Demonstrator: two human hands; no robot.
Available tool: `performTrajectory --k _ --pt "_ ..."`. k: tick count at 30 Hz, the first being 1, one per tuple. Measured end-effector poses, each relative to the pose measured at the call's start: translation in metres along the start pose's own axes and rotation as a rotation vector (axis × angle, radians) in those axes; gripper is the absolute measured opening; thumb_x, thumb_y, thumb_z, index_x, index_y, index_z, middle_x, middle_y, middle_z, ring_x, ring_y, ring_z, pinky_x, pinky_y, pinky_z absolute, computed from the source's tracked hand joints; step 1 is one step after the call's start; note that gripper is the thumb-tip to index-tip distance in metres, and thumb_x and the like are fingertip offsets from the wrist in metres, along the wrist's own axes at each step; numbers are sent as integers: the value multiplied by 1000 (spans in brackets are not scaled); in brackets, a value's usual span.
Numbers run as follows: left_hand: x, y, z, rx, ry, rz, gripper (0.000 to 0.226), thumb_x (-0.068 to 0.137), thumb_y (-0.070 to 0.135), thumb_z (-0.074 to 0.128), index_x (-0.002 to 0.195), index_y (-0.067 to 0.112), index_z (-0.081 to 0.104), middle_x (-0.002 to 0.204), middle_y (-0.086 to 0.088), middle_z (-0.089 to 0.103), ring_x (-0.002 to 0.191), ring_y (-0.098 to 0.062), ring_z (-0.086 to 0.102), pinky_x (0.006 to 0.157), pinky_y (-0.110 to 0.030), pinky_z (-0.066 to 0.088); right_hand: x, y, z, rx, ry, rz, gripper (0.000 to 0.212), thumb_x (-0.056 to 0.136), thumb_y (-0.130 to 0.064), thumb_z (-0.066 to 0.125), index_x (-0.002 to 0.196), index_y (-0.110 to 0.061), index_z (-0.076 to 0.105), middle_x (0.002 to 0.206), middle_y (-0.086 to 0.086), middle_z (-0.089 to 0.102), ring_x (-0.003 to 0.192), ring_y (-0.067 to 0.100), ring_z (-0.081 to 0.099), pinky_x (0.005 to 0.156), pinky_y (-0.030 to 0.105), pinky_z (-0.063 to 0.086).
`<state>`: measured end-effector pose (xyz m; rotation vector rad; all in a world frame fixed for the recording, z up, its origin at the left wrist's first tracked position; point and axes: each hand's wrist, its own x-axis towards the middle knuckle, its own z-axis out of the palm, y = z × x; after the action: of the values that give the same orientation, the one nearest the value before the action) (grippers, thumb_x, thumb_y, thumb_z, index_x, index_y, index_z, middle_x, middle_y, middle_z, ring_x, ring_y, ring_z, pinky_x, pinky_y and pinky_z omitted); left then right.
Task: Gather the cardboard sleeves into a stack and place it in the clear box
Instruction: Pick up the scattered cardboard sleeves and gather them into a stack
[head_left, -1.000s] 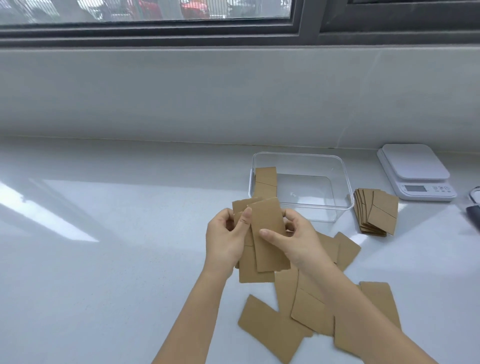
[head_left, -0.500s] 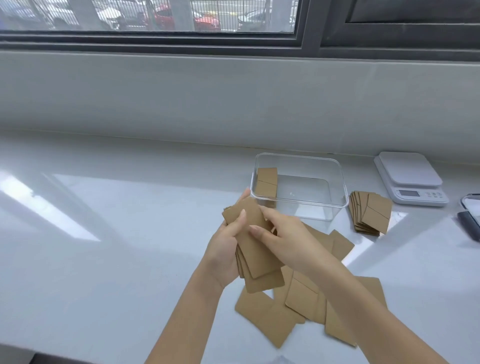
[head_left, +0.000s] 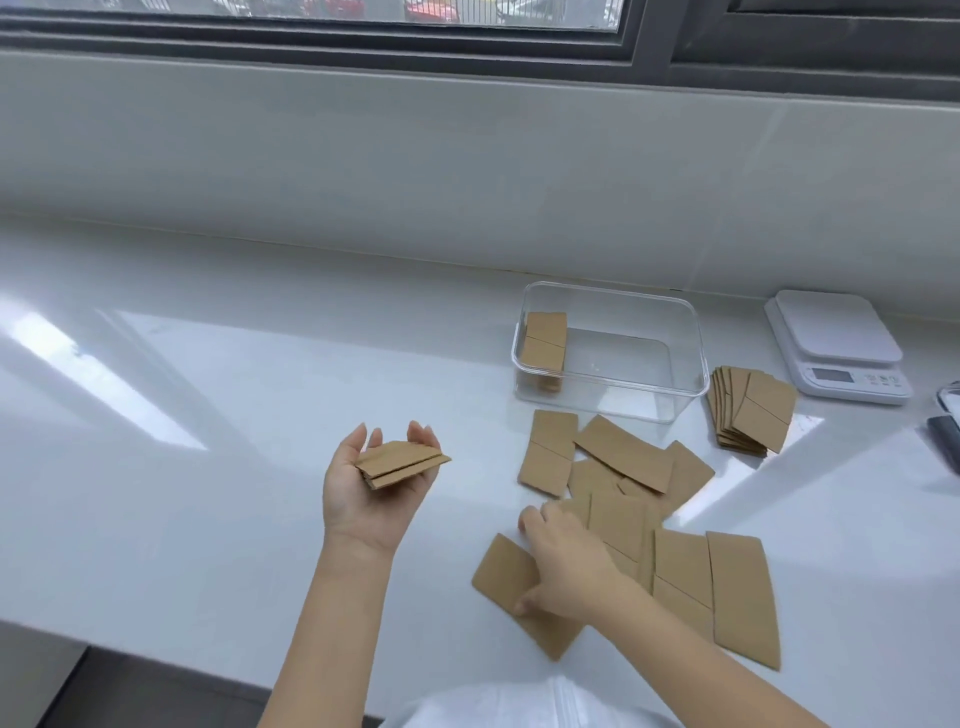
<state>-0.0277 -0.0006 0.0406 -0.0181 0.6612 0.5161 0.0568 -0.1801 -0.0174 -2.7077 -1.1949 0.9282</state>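
Note:
My left hand (head_left: 363, 488) is palm up above the white counter, holding a small stack of brown cardboard sleeves (head_left: 402, 462). My right hand (head_left: 563, 564) is down on the loose pile of sleeves (head_left: 623, 467), fingers closing on the nearest sleeve (head_left: 506, 574). The clear box (head_left: 613, 395) stands behind the pile with a short stack of sleeves (head_left: 545, 340) leaning at its left end. Another fanned stack of sleeves (head_left: 753, 410) lies right of the box.
A white kitchen scale (head_left: 839, 345) sits at the back right. A dark object (head_left: 948, 431) is cut off at the right edge. The counter's front edge (head_left: 156, 657) runs close to my body, and a wall with a window rises behind.
My hands have separated. The left moved left keeping the gathered stack; the right let go of it and dropped onto the loose sleeves on the counter.

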Motion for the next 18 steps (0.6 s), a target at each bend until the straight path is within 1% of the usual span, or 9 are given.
performTrajectory --k 2,6,8,10,12,14,16,17,18 --pt "1 -2 -3 11 13 -14 21 88 19 56 104 12 46 100 -24 57 72 -36 68 62 -47 57 2 -7 -2 -26 -9 25 69 62 -39 83 111 -13 42 107 7 50 98 24 49 72 36 45" --pt "4 -4 -7 5 36 -49 23 89 18 55 108 10 47 102 -26 58 79 -36 70 64 -49 58 6 -9 -4 4 -53 33 56 63 -34 83 102 -12 49 91 5 50 84 22 49 63 34 41" --pt "6 -5 -9 -48 33 -75 29 88 17 55 114 9 46 109 -27 57 83 -37 70 65 -51 59 10 -5 -6 140 -65 11 38 67 -33 81 77 -14 49 77 2 49 67 18 46 54 30 36" --pt "9 -7 -9 -69 34 -97 32 88 17 56 118 9 46 109 -28 58 83 -38 69 66 -52 58 15 2 -18 377 -93 28 38 69 -34 78 59 -18 45 60 -4 46 52 13 42 47 24 31" --pt "12 -10 -9 -42 32 -120 29 88 18 56 114 10 47 95 -30 63 81 -38 70 66 -52 59 24 12 -38 663 -84 74 23 73 -34 76 63 -22 59 55 -13 59 47 4 56 44 17 40" --pt "14 -14 -8 1 26 -139 24 87 19 57 108 12 48 84 -28 66 80 -37 70 66 -51 59 36 22 -56 870 25 155 11 78 -32 74 77 -24 66 68 -15 69 51 -6 62 43 10 44" --pt "17 -19 -8 24 29 -165 21 87 19 58 104 12 49 87 -24 65 79 -37 70 66 -50 59 50 34 -66 915 180 272 21 79 -30 74 91 -15 66 84 -2 71 70 8 69 59 23 56" --pt "20 -22 -7 30 38 -183 20 87 20 58 103 12 49 87 -23 64 78 -36 70 66 -50 59 58 38 -68 865 231 343 28 79 -31 74 94 -9 64 89 4 70 79 18 69 69 32 58" --pt "23 -24 -7 30 52 -200 20 87 20 58 103 12 49 86 -24 64 78 -37 70 65 -50 59 64 40 -69 783 259 399 32 79 -32 73 93 -6 62 90 8 69 84 25 67 72 35 56"
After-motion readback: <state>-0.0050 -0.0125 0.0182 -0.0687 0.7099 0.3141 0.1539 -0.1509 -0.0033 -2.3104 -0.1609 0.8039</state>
